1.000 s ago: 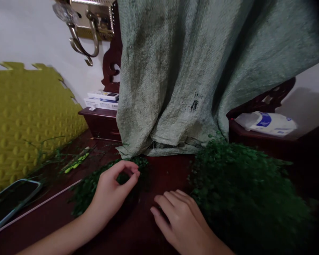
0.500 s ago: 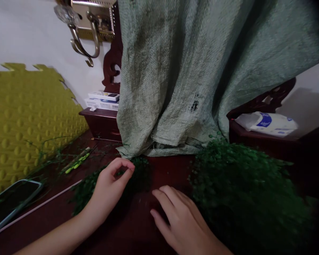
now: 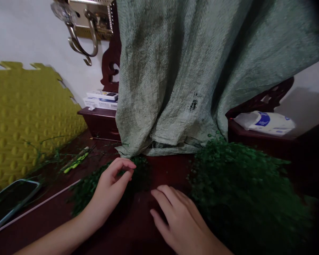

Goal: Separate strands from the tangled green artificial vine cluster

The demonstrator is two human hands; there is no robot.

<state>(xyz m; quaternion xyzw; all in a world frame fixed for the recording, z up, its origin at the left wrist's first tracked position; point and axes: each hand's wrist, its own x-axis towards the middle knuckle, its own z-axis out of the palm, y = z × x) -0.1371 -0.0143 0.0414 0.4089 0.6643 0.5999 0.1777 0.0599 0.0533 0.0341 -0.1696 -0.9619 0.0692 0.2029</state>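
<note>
On the left, my left hand hovers over a small heap of green plant stems, its fingers curved and a small gap showing between thumb and fingertips. Nothing shows in it. My right hand is over the dark red tabletop, fingers bent and the thumb apart from them, holding nothing visible. To its right lies a large leafy green pile, which the hand does not visibly touch.
A grey-green woven sack drapes down behind. Tissues sit at the right, white boxes at the left. A phone, pale cable, green-handled tool and yellow foam mat are leftward.
The view has shifted slightly. My left thumb and fingertips are a little farther apart; my right hand has hardly moved.
</note>
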